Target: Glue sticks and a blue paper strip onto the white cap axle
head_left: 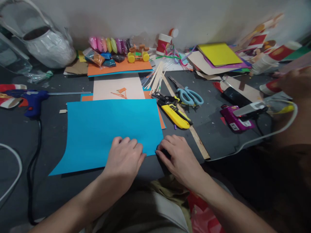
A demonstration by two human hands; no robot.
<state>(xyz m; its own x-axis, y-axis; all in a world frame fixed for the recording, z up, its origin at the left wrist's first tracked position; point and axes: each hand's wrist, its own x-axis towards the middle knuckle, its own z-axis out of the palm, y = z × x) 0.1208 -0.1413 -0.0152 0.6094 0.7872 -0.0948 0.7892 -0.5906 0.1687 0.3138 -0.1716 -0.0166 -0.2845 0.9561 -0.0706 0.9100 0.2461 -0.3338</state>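
A large sheet of blue paper [97, 126] lies on the dark table, its near left corner curling up slightly. My left hand [125, 153] rests on the sheet's near edge with fingers curled down onto it; the fingertips are partly hidden. At the near right corner, my right hand [176, 153] has the thumb and fingers closed around the paper's edge. Beneath the blue sheet, a pale sheet [104, 87] with orange scraps [121, 93] on it shows at the far side.
To the right lie a yellow utility knife [176, 116], blue-handled scissors [189, 96], a wooden strip [194, 134] and several sticks [156, 77]. A blue glue gun [35, 102] with its cord sits left. Another person's hand [297, 82] is at far right, near paper cups [264, 66].
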